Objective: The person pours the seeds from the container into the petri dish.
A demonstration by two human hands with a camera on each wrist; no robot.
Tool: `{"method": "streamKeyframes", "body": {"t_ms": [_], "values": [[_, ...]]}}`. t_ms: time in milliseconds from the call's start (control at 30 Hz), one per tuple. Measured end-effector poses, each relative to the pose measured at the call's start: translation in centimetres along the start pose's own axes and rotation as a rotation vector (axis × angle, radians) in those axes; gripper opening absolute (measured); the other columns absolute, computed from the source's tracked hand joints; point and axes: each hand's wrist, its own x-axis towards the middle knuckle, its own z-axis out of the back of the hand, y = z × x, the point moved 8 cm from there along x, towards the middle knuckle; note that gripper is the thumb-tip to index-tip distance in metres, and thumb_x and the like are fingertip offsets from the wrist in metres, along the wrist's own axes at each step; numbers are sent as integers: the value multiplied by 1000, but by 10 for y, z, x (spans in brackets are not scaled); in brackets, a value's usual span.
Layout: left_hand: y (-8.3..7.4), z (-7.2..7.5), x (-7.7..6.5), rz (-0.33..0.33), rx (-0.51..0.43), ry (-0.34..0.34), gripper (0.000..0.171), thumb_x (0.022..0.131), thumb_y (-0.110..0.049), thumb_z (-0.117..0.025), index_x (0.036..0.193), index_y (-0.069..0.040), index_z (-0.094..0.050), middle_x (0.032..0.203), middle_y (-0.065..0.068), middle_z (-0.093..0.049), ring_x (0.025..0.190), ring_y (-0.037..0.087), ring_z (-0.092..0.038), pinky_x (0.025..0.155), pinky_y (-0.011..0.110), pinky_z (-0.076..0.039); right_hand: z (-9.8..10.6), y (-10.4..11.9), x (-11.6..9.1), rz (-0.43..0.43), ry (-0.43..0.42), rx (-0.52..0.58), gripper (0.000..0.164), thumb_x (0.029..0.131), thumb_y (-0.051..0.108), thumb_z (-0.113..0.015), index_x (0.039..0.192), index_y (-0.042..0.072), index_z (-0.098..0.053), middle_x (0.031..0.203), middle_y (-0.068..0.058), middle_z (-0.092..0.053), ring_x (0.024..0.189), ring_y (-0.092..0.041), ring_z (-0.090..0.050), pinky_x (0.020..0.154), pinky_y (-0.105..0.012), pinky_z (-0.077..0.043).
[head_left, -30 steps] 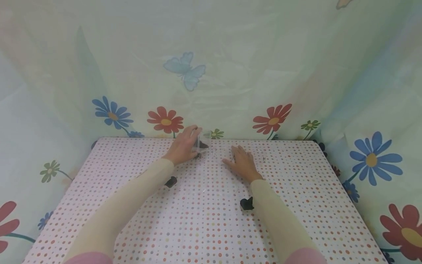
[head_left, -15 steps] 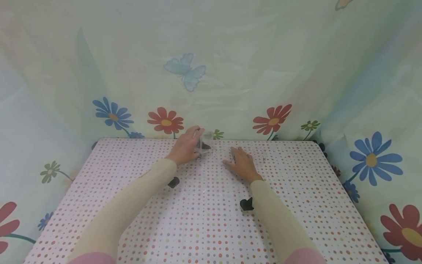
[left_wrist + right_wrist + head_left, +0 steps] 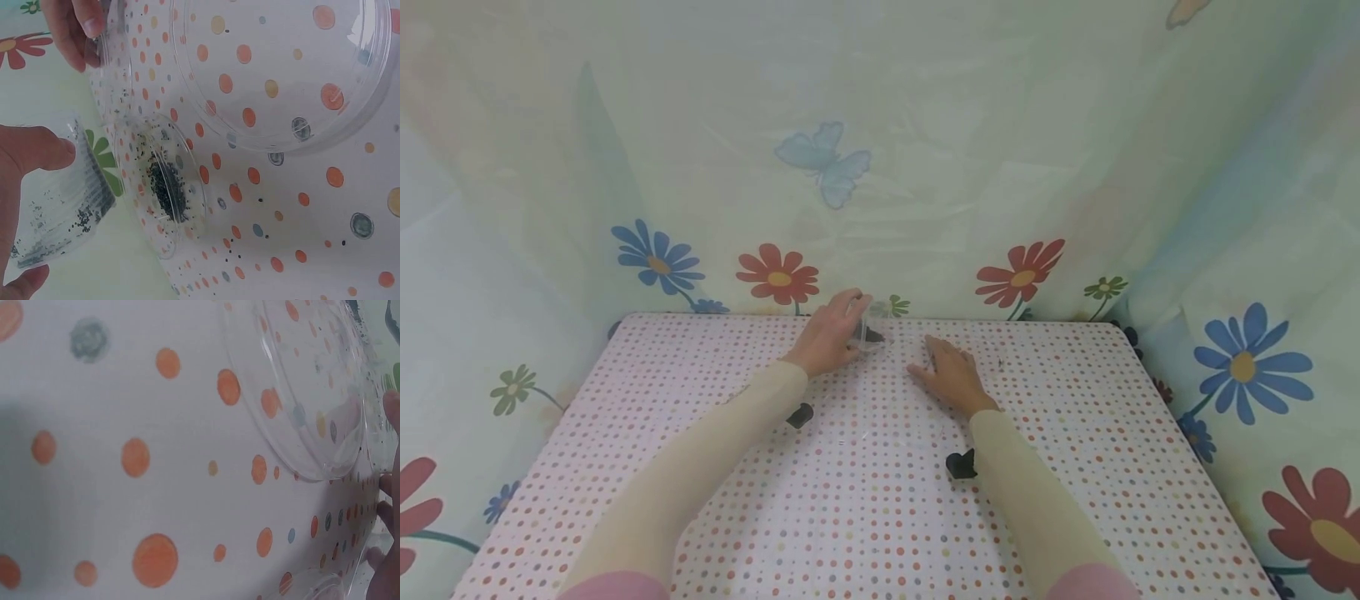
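My left hand (image 3: 829, 333) grips a clear plastic cup (image 3: 59, 200) near the table's far edge. Tilted over, the cup has small black grains clinging along its inside. Beside it in the left wrist view lies a shallow clear dish (image 3: 194, 209) with a heap of black grains (image 3: 167, 187) in it. My right hand (image 3: 953, 372) rests to the right, fingers loosely spread. Its fingertips are close to the rim of another clear dish (image 3: 117, 75); whether they touch it, I cannot tell.
A larger clear round dish (image 3: 187, 75) sits nearer on the dotted tabletop (image 3: 850, 517). Loose grains are scattered beside the heaped dish. A flower-printed curtain (image 3: 925, 167) hangs behind the far edge. Dark pieces (image 3: 961, 464) show by both sleeves.
My left hand has shifted slightly to the right together with the cup. The right hand stays where it was.
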Motion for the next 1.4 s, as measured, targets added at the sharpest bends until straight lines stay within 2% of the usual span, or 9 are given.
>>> {"method": "streamKeyframes", "body": {"t_ms": [133, 700, 900, 1067, 1400], "values": [[-2, -1, 1, 2, -4, 9, 88, 75, -20, -80, 148, -14, -32, 150, 11, -37, 137, 25, -39, 101, 43, -48, 0, -1, 0, 2, -5, 12, 78, 93, 54, -52, 152, 10, -27, 157, -13, -32, 146, -32, -27, 121, -55, -11], [-10, -2, 6, -34, 1, 0, 86, 74, -19, -81, 146, -14, -34, 148, 10, -38, 136, 25, -40, 101, 41, -48, -2, -4, 2, -35, 4, 35, 77, 93, 54, -53, 152, 12, -27, 157, -11, -31, 147, -31, -25, 122, -55, -9], [-16, -3, 9, -58, -1, -14, 86, 73, -19, -81, 146, -14, -35, 148, 11, -39, 136, 24, -40, 101, 40, -48, -3, -5, 3, -20, -17, 25, 77, 92, 55, -54, 152, 11, -29, 156, -12, -34, 146, -31, -27, 121, -56, -10], [-20, -5, 10, -60, -7, 5, 85, 74, -18, -81, 146, -14, -35, 149, 12, -39, 137, 24, -39, 103, 41, -47, -3, -6, 4, -10, -23, 23, 77, 92, 55, -54, 151, 11, -30, 156, -11, -34, 146, -31, -28, 120, -57, -11], [-27, -8, 12, -89, 36, 16, 83, 76, -17, -78, 147, -14, -35, 148, 10, -39, 138, 23, -37, 102, 40, -48, -3, -5, 4, -12, -21, 25, 78, 92, 54, -54, 151, 10, -29, 156, -12, -34, 146, -31, -28, 121, -57, -11]]}}
